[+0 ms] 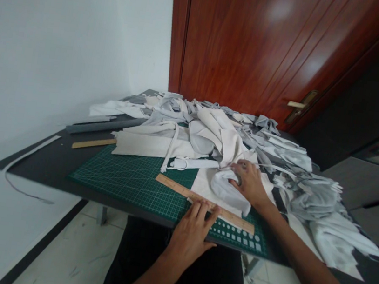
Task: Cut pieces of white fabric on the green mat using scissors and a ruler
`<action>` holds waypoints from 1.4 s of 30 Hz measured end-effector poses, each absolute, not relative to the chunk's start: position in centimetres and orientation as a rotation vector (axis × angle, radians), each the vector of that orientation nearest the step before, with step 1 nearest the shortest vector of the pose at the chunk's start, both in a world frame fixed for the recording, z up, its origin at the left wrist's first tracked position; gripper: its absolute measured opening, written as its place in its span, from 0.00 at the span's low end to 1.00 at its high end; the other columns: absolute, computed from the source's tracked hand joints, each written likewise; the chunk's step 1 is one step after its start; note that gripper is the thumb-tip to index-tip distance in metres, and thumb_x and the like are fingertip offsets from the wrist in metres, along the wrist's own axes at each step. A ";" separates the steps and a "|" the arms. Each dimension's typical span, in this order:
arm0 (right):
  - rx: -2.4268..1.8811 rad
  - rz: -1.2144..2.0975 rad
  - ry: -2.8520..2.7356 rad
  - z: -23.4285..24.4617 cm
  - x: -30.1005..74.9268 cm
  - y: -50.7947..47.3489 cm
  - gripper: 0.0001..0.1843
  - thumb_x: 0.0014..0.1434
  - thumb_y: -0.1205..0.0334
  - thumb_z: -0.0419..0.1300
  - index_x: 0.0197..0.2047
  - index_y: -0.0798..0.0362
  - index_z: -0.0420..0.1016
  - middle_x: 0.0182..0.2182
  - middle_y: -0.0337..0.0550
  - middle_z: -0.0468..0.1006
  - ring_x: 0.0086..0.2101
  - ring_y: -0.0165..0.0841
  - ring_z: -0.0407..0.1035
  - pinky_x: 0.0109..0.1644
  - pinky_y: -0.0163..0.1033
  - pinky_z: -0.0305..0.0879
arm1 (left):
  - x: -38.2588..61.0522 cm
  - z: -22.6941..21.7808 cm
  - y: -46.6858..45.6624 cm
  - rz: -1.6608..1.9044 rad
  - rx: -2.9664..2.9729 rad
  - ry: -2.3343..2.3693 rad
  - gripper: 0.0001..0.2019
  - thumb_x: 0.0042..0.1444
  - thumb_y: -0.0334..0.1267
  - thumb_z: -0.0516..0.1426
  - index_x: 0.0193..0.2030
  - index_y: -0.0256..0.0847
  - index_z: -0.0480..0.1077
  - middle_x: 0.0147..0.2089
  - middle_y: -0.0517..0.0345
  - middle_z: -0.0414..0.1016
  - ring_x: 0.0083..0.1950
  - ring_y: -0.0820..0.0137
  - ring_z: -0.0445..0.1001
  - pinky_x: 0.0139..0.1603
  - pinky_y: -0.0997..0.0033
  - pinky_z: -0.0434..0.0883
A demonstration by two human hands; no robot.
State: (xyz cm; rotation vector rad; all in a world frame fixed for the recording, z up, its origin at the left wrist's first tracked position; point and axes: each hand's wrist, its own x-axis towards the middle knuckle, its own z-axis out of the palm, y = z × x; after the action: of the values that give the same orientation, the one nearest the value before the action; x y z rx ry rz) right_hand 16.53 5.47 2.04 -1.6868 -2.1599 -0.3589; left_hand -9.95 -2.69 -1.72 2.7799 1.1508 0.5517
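Note:
A wooden ruler lies slanted across a green cutting mat and over the near edge of a white fabric piece. My left hand rests on this ruler, fingers stretched over it and thumb spread apart near the table's front edge. Farther right, my right hand is at a folded pale cloth lying on the fabric piece. Its thumb stands apart from the fingers, and the fingertips reach toward the heaped cloth. Whether they touch it is unclear.
A big heap of white and grey fabric scraps covers the back of the dark table and runs down its right side. A second wooden strip lies left. A thin cord hangs past the front edge. Behind stands a wooden door.

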 end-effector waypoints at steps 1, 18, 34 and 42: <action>-1.778 -0.431 -2.102 1.9 16.6 5.1 0.28 0.62 0.50 0.62 0.62 0.53 0.71 0.57 0.62 0.71 0.53 0.56 0.68 0.54 0.59 0.67 | -9.9 -1.7 -2.7 0.549 2.778 1.146 0.53 0.44 0.53 0.74 0.74 0.45 0.57 0.68 0.43 0.65 0.69 0.49 0.65 0.65 0.49 0.72; -1.287 -0.614 -1.266 14.7 25.3 10.2 0.11 0.51 0.68 0.58 0.37 0.46 0.64 0.34 0.44 0.71 0.35 0.39 0.64 0.41 0.46 0.63 | -9.9 -1.7 -2.7 0.542 2.767 1.175 0.53 0.44 0.52 0.74 0.75 0.47 0.56 0.68 0.44 0.65 0.69 0.48 0.64 0.63 0.49 0.74; -1.296 -0.028 -2.598 4.6 14.0 12.4 0.21 0.57 0.68 0.63 0.55 0.51 0.75 0.50 0.50 0.73 0.47 0.43 0.72 0.50 0.45 0.71 | -9.9 -1.4 -2.8 0.516 2.775 1.170 0.52 0.45 0.53 0.74 0.74 0.47 0.56 0.68 0.44 0.65 0.69 0.49 0.65 0.64 0.51 0.73; -1.072 0.223 -2.510 8.2 15.9 6.5 0.15 0.68 0.62 0.55 0.54 0.48 0.79 0.55 0.51 0.72 0.56 0.43 0.69 0.63 0.51 0.66 | -9.8 -1.3 -2.8 0.507 2.773 1.169 0.52 0.46 0.52 0.74 0.74 0.46 0.57 0.67 0.45 0.66 0.69 0.50 0.65 0.64 0.51 0.73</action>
State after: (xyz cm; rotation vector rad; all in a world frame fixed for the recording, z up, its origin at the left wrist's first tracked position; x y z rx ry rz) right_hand 15.89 6.45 8.20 -1.0719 -2.5100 0.2235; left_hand -9.84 -2.76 -1.34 2.7726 1.1694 0.5065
